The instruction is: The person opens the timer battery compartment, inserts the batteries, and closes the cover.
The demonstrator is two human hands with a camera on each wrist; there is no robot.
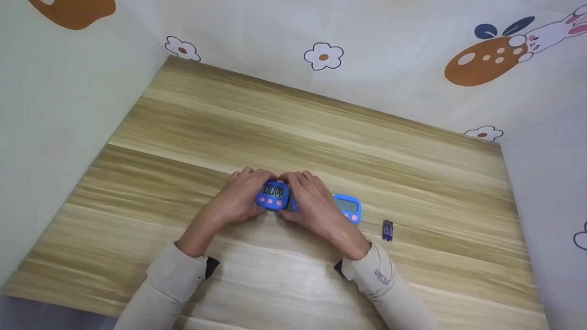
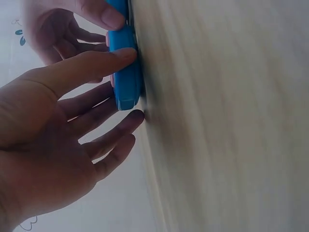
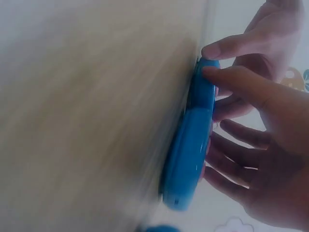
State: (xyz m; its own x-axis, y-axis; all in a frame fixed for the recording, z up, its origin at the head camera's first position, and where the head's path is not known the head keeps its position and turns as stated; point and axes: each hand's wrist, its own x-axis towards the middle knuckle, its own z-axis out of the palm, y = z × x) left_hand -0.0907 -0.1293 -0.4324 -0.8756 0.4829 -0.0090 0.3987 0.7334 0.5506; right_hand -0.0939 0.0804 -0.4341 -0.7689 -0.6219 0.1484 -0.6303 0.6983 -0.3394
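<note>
A blue digital timer (image 1: 273, 196) with pink buttons and zeros on its display lies on the table in the head view. My left hand (image 1: 238, 195) holds its left side, thumb at the near edge and fingers at the far edge. From the right, my right hand (image 1: 314, 201) grips the same timer between thumb and fingers. In the left wrist view the thumb (image 2: 123, 54) presses the timer's blue edge (image 2: 126, 92). A second blue timer (image 3: 186, 159) sits right beside it, mostly hidden under my right hand in the head view.
A third blue timer (image 1: 349, 207) with a blank display lies right of my right hand, partly covered by the forearm. Farther right are small dark purple batteries (image 1: 388, 230). Patterned walls (image 1: 390, 68) border the wooden table (image 1: 275, 119) at the back and sides.
</note>
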